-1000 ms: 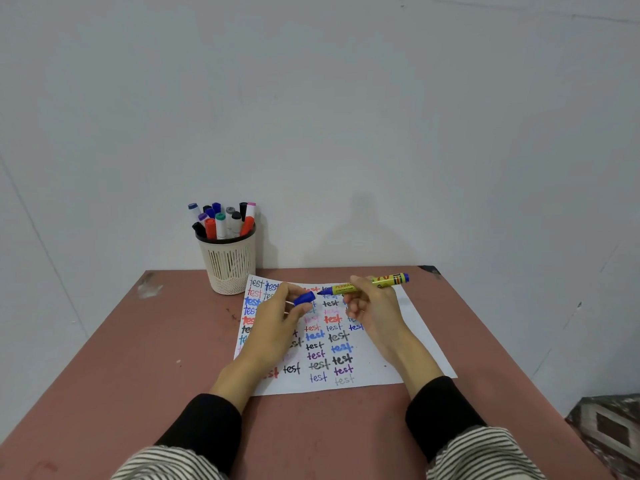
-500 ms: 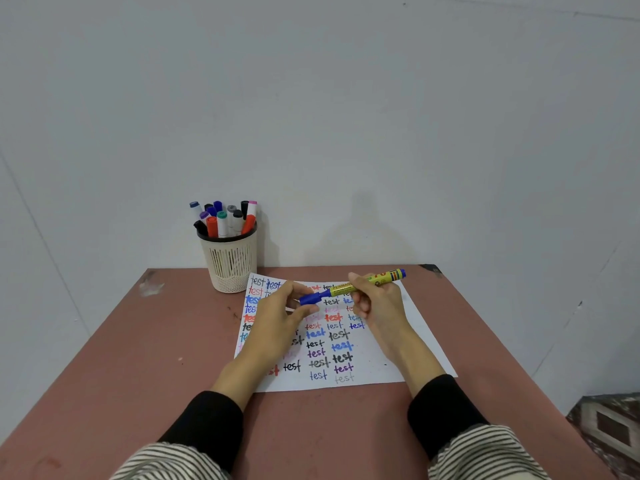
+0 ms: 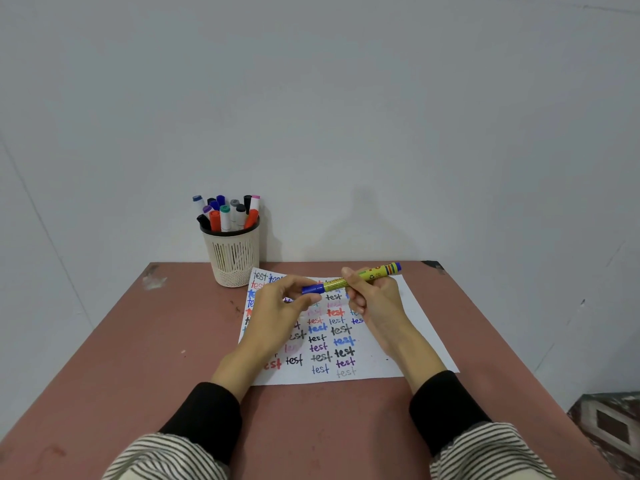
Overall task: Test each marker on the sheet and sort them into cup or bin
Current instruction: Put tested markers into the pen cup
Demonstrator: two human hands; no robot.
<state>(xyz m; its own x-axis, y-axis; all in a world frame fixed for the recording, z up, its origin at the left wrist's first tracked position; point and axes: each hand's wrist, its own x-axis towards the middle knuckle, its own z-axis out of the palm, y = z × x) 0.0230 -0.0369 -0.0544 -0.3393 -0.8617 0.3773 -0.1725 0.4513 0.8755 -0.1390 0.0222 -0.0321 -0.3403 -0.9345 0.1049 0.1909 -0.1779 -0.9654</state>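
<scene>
Both hands are up over the paper, working one pen between them. The right hand [image 3: 375,299] has its fingers curled around the yellow barrel of the marker [image 3: 349,280], which lies nearly level above the sheet, its far end tilted a little up toward the back right corner of the table. The left hand [image 3: 280,311] pinches the blue cap [image 3: 312,288] between thumb and fingertips; the cap sits on the marker's near end, flush against the barrel.

Below them lies the white sheet [image 3: 408,344], covered in rows of the word "test" in black, blue, red and purple. It rests flat on the reddish-brown table [image 3: 145,358]. Just beyond the sheet's far left corner stands a cream mesh cup [image 3: 232,259], crowded with upright markers with caps of many colours. A bare pale wall [image 3: 346,116] rises behind the table.
</scene>
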